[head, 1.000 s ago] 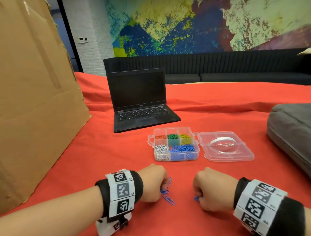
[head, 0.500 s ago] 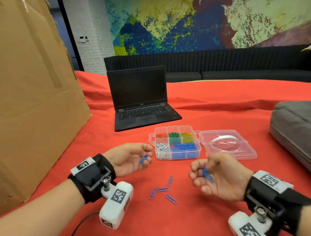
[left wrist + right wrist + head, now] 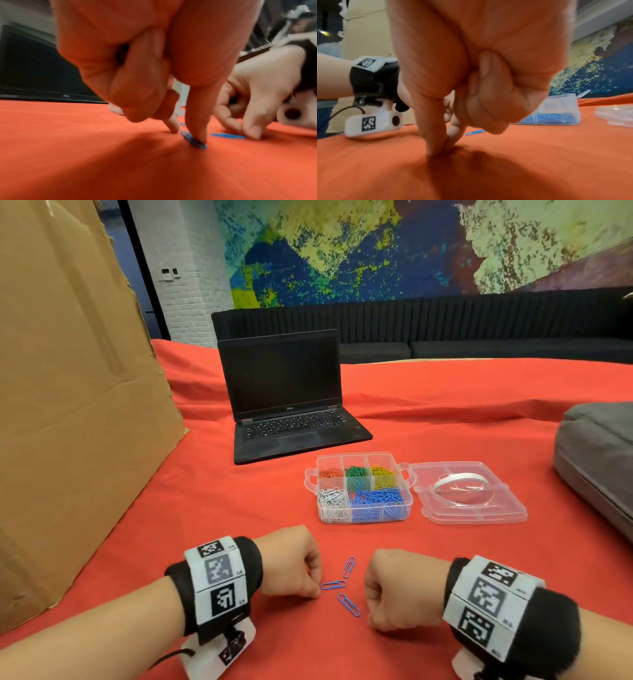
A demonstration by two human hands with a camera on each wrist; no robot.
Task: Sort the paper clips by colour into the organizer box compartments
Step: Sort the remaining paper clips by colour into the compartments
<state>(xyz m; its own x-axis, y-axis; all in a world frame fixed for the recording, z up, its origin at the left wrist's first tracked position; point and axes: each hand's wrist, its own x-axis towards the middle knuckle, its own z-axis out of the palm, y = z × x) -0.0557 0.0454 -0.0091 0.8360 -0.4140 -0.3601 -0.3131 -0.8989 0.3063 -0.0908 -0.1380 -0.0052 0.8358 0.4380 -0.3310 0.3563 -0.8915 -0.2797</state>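
Under the left hand [image 3: 154,65], only the left wrist view shows a blue clip [image 3: 193,141].

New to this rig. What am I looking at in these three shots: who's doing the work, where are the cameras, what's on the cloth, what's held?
No robot here: a person works bare-handed, with a camera strapped to each wrist and one on the head.

The head view looks down at both hands on a red cloth. The left hand pinches at a blue clip, as the left wrist view shows. The right hand presses its fingertips to the cloth; whether they hold a clip is hidden.

Loose blue paper clips lie between the hands. Behind them stand the organizer box, its clips sorted by colour, its lid, a laptop, cardboard and a grey bag.
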